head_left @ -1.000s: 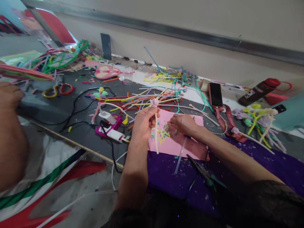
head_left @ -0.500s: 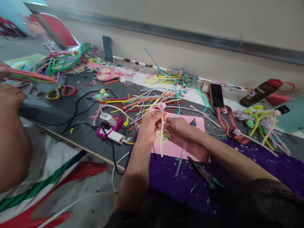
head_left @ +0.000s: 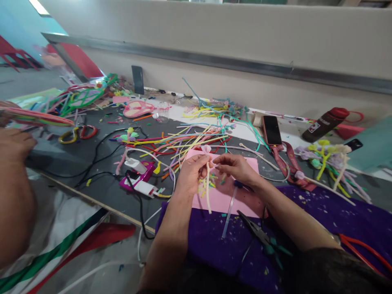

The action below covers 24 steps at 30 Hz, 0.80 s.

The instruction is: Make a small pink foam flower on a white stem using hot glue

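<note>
My left hand (head_left: 193, 173) pinches a pipe-cleaner flower (head_left: 206, 150), its pale pink bloom above the fingers and its cream stem (head_left: 208, 192) hanging below. Close by on the right is my right hand (head_left: 235, 167), fingers loosely bent and apart, the tips near the bloom; nothing shows in them. Beneath both hands lies a pink sheet (head_left: 226, 204) strewn with short yellow and green snippets (head_left: 206, 185). A clear stick (head_left: 229, 214) rests across the sheet's front edge, its upper end by a dark blue piece. Pliers (head_left: 259, 232) lie on the purple cloth (head_left: 214, 249).
Loose pipe cleaners (head_left: 190, 139) spread behind the sheet. A purple power strip (head_left: 137, 179) with cables is left, a phone (head_left: 271, 130) and bottle (head_left: 324, 124) right. Red handles (head_left: 361, 249) show at lower right. Another person's hand (head_left: 15, 143) holds a pipe-cleaner bundle (head_left: 39, 116) at far left.
My right hand has drawn slightly away from the flower, and its fingers have parted. My left hand keeps hold of the flower. The view has tilted up a little.
</note>
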Each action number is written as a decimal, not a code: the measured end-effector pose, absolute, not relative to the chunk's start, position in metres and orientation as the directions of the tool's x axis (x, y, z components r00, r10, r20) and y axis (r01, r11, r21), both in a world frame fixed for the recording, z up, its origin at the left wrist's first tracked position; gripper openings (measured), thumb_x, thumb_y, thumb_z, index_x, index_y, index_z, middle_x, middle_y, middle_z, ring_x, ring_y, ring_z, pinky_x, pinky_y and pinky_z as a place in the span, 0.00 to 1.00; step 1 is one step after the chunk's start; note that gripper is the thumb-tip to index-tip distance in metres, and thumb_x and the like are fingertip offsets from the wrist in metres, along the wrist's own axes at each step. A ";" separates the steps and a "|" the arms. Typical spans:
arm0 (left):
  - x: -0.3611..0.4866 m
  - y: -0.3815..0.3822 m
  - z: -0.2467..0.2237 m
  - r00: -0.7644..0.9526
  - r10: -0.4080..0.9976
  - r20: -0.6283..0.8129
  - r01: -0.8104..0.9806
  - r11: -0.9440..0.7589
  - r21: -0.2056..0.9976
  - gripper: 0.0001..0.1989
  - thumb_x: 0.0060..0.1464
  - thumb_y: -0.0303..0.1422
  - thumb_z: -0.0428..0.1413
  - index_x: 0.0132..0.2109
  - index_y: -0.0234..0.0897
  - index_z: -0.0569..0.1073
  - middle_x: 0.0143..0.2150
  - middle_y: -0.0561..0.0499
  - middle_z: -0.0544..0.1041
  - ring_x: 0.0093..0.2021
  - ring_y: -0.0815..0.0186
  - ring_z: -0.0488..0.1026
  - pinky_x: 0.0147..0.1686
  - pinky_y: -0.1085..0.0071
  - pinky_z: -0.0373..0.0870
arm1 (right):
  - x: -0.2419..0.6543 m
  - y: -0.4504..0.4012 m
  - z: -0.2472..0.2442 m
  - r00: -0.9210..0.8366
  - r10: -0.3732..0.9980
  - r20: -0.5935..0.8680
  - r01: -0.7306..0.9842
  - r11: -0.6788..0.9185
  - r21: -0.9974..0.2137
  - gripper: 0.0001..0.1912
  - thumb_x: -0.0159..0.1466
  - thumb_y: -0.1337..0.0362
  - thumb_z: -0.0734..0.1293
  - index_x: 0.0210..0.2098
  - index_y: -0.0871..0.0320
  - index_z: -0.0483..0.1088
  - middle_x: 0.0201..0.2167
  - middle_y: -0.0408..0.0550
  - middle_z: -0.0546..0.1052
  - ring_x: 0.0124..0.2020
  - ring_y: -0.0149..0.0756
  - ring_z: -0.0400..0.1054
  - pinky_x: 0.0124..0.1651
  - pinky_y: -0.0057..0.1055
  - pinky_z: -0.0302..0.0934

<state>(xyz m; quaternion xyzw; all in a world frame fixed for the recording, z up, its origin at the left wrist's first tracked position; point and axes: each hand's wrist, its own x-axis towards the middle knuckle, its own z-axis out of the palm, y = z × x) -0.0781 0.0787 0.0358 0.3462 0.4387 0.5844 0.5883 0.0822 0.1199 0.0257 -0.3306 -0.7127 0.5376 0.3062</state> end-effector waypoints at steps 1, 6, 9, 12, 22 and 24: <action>-0.078 0.079 0.036 -0.071 0.991 -0.115 -0.386 0.079 0.919 0.10 0.41 0.36 0.59 0.28 0.32 0.72 0.21 0.54 0.72 0.12 0.80 0.58 0.11 0.80 0.48 | 0.081 0.120 0.025 -0.577 0.813 0.072 0.127 0.176 -0.976 0.11 0.55 0.63 0.65 0.37 0.61 0.68 0.27 0.42 0.72 0.23 0.27 0.67 0.22 0.22 0.60; -0.077 0.079 0.034 -0.046 0.984 -0.173 -0.365 0.145 0.920 0.11 0.42 0.37 0.59 0.28 0.32 0.72 0.18 0.55 0.71 0.11 0.80 0.55 0.10 0.80 0.47 | 0.083 0.120 0.031 -0.502 0.857 0.116 0.102 0.192 -0.976 0.07 0.55 0.64 0.65 0.31 0.61 0.69 0.23 0.40 0.71 0.21 0.26 0.66 0.20 0.20 0.57; -0.074 0.079 0.033 -0.028 0.978 -0.205 -0.339 0.184 0.923 0.12 0.43 0.38 0.59 0.28 0.33 0.71 0.13 0.57 0.66 0.10 0.79 0.53 0.10 0.80 0.46 | 0.087 0.117 0.039 -0.464 0.865 0.189 0.161 0.292 -0.943 0.06 0.56 0.64 0.64 0.30 0.60 0.69 0.23 0.41 0.71 0.22 0.26 0.65 0.22 0.21 0.57; -0.070 0.078 0.031 0.005 0.977 -0.212 -0.332 0.202 0.921 0.12 0.43 0.39 0.59 0.27 0.33 0.71 0.12 0.58 0.63 0.10 0.78 0.53 0.10 0.80 0.45 | 0.088 0.113 0.045 -0.456 0.843 0.285 0.268 0.435 -0.860 0.05 0.57 0.64 0.63 0.29 0.59 0.69 0.24 0.41 0.71 0.24 0.27 0.64 0.26 0.23 0.57; -0.057 0.080 0.023 0.022 0.971 -0.237 -0.398 0.226 0.889 0.13 0.44 0.40 0.58 0.25 0.32 0.70 0.18 0.55 0.68 0.12 0.79 0.55 0.12 0.80 0.47 | 0.090 0.110 0.048 -0.475 0.772 0.422 0.432 0.623 -0.653 0.04 0.59 0.67 0.62 0.31 0.59 0.69 0.26 0.45 0.71 0.29 0.30 0.65 0.31 0.25 0.55; -0.055 0.081 0.022 0.040 0.968 -0.246 -0.420 0.240 0.875 0.12 0.45 0.39 0.58 0.27 0.32 0.71 0.19 0.55 0.69 0.13 0.79 0.55 0.12 0.80 0.47 | 0.093 0.113 0.048 -0.468 0.774 0.427 0.456 0.625 -0.633 0.05 0.60 0.68 0.62 0.31 0.59 0.69 0.27 0.45 0.71 0.29 0.31 0.64 0.31 0.25 0.55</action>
